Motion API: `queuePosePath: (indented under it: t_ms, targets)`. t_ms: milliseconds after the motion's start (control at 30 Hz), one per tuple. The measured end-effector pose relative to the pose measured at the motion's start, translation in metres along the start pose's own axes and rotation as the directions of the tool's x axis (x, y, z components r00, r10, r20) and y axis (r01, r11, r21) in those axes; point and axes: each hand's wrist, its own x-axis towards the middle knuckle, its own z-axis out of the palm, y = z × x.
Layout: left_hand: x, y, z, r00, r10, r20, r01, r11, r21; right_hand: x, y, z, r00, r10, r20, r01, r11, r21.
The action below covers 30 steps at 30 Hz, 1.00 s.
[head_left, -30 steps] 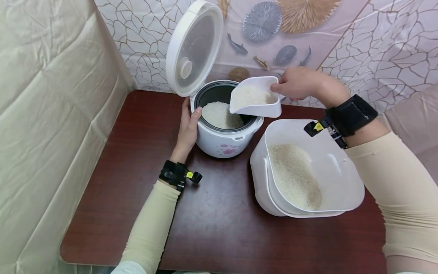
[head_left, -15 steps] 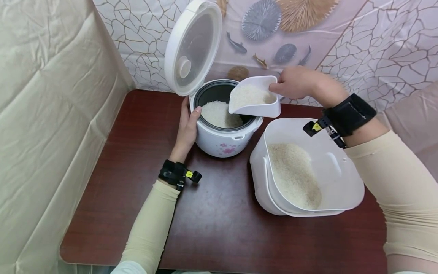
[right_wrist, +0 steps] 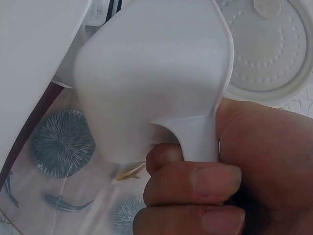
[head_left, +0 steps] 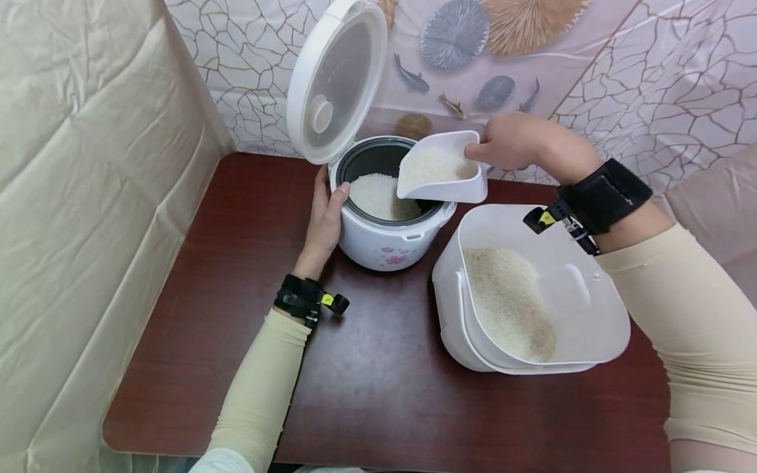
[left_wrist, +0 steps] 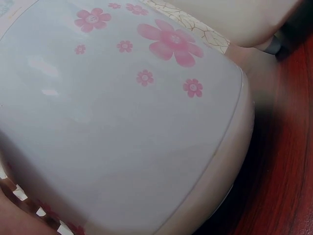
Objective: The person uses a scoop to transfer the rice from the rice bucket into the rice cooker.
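Note:
My right hand point(head_left: 511, 141) grips the handle of a white scoop point(head_left: 455, 190), its fingers wrapped round it in the right wrist view. Rice point(head_left: 434, 165) fills much of the scoop, which overhangs the right side of a white rice cooker point(head_left: 378, 246) with pink flowers. Inside the cooker's dark inner pot point(head_left: 378, 157) lies a mound of rice point(head_left: 381, 196), partly hidden by the scoop. My left hand point(head_left: 322, 220) holds the cooker's left side, thumb at the rim, other fingers round the wall. The cooker's lid point(head_left: 340, 79) stands raised at the back left.
Right of the cooker stands a large white rice bin point(head_left: 573, 289) with rice point(head_left: 508, 302) heaped on its left side. Both stand on a dark red-brown table point(head_left: 367, 394). A patterned cloth point(head_left: 248, 72) hangs behind, and a cream cloth point(head_left: 100, 197) borders the left.

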Motion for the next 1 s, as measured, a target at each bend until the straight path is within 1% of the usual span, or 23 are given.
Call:
queuePosePath:
  t_ms: [167,333,633,1000]
  targets:
    - [0.0009,-0.0013,-0.0001,1.0,-0.007,0.01,0.008,1.0,-0.015,-0.0009,-0.0016,0.0008,1.0,0.002,-0.01,-0.003,1.0,-0.028]
    - [-0.0009,-0.0012,0.0003,1.0,-0.028,0.011,0.028,0.999,-0.027,-0.0019,-0.0042,0.0024,1.0,0.012,-0.018,-0.012,0.999,-0.048]
    - [0.0005,-0.0017,-0.0003,1.0,-0.003,0.002,0.003,1.0,-0.02,-0.0048,-0.0083,0.0004,0.999,0.032,-0.035,-0.034,0.998,-0.054]
    - [0.0013,-0.0024,0.0008,1.0,-0.01,-0.005,0.01,1.0,0.002,-0.0058,-0.0074,0.001,0.999,0.038,-0.029,-0.039,0.998,-0.047]
